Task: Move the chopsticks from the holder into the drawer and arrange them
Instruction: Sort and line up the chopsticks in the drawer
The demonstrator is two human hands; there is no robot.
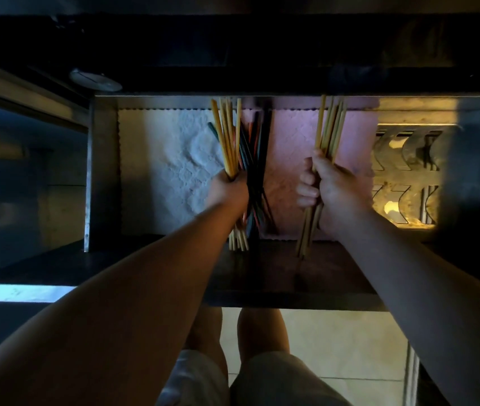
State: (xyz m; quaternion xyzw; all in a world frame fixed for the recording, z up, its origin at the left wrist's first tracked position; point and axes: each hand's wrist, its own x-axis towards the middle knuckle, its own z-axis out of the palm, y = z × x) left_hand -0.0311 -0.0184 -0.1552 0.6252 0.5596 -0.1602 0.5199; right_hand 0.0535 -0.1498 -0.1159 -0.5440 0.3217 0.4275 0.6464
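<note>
Drawer open under dark counter, textured liner inside. Left hand clenched round mixed chopsticks over drawer middle. Right hand clenched round pale chopsticks, just beside.

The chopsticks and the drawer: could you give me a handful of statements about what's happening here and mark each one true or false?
1. Both hands are holding chopsticks. True: the left hand grips a mixed bundle, and the right hand grips a pale bundle.
2. The right hand's chopsticks are all black. False: they are pale yellow; the dark and coloured ones are by the left hand.
3. The drawer is open. True: its patterned liner is in view.
4. The drawer liner is bare wood. False: it is a textured, lace-like mat.
5. The person is wearing long sleeves. False: both forearms are bare.
</note>
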